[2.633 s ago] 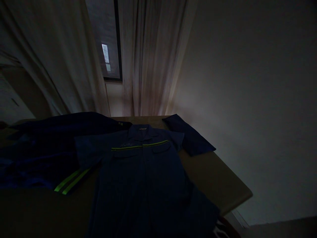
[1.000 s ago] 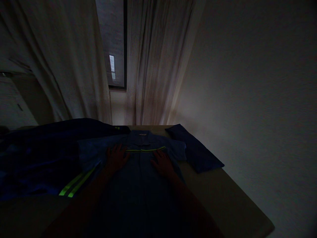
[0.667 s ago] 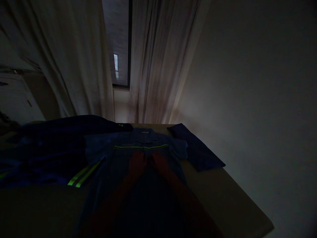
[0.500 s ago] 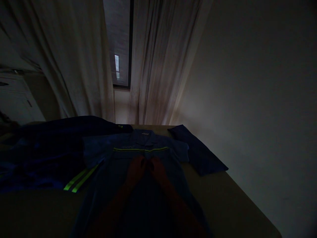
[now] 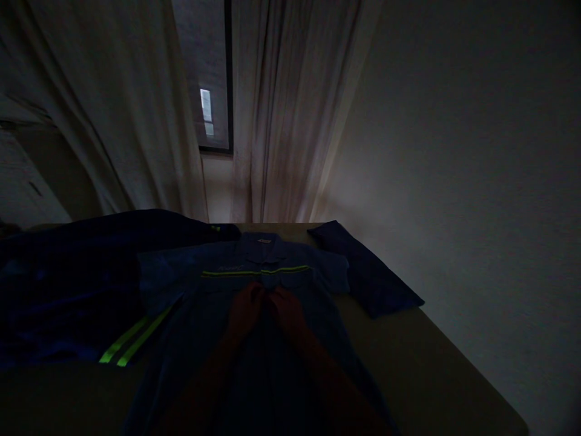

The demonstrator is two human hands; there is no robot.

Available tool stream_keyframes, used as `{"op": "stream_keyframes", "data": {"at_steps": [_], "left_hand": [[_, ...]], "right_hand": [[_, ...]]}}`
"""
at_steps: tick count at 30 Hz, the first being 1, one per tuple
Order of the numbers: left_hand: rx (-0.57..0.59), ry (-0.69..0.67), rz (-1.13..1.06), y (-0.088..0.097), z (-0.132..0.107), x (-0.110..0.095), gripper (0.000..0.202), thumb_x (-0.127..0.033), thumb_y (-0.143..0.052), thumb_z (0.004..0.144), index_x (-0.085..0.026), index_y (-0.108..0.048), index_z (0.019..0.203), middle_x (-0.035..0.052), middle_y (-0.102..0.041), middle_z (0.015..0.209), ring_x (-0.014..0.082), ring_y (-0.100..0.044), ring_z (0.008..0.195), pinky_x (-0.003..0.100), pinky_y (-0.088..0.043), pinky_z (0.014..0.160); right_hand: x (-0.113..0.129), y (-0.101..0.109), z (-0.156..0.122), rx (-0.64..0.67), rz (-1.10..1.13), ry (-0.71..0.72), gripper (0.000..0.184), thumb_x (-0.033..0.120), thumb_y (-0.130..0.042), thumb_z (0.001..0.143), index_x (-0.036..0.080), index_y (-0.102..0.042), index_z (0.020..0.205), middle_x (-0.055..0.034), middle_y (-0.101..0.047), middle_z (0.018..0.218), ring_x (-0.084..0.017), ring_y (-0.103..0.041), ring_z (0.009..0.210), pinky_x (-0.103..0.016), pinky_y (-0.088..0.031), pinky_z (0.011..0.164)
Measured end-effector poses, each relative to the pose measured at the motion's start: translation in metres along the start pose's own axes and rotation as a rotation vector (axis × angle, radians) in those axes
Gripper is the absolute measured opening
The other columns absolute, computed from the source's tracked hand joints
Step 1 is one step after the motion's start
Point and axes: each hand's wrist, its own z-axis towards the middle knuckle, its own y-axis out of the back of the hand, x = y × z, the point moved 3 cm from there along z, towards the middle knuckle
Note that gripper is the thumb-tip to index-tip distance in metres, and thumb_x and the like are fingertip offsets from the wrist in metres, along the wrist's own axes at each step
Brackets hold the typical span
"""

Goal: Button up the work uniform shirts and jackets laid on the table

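here, the left hand (image 5: 245, 307) and right hand (image 5: 287, 310) lie side by side, nearly touching, on the front of the blue work shirt (image 5: 195, 315) just below its yellow-green chest stripe (image 5: 254, 272), though the gloom hides whether they pinch the cloth or press flat. the shirt lies spread on the table (image 5: 436, 369) in the lower middle of the frame; faint lettering above the stripe and the collar label (image 5: 264, 241) are too dim to read. a folded dark cloth (image 5: 365, 275) lies just right of it, a heap of dark garments (image 5: 68, 278) to its left.
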Motion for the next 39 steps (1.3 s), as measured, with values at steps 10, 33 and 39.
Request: {"op": "stream_keyframes", "data": {"at_steps": [10, 33, 39], "left_hand": [[0.129, -0.226, -0.073, 0.0, 0.001, 0.0, 0.034, -0.025, -0.046, 0.092, -0.025, -0.071, 0.115, 0.0051, -0.074, 0.118, 0.0212, -0.066, 0.113, 0.038, -0.048, 0.106], [0.183, -0.242, 0.104, 0.003, -0.056, -0.024, 0.022, -0.042, -0.054, 0.092, -0.025, -0.067, 0.094, 0.0059, -0.073, 0.094, 0.0238, -0.065, 0.093, 0.036, -0.047, 0.089], [0.102, -0.08, -0.14, 0.005, -0.068, -0.027, 0.027, -0.046, -0.046, 0.095, -0.024, -0.061, 0.099, 0.0035, -0.073, 0.088, 0.021, -0.07, 0.082, 0.032, -0.049, 0.075]], "right_hand": [[-0.02, 0.009, 0.001, -0.155, 0.193, -0.281, 0.023, 0.04, -0.062, 0.095, 0.021, -0.064, 0.083, -0.0043, -0.068, 0.086, -0.019, -0.064, 0.079, -0.029, -0.047, 0.072], [0.008, 0.029, -0.082, 0.11, 0.17, 0.037, 0.02, 0.027, -0.05, 0.102, 0.023, -0.07, 0.101, -0.0021, -0.071, 0.096, -0.017, -0.068, 0.089, -0.026, -0.051, 0.08], [0.013, 0.026, -0.084, 0.135, 0.188, 0.055, 0.017, 0.023, -0.052, 0.1, 0.023, -0.069, 0.106, -0.0038, -0.071, 0.103, -0.017, -0.067, 0.092, -0.025, -0.051, 0.084]]}}
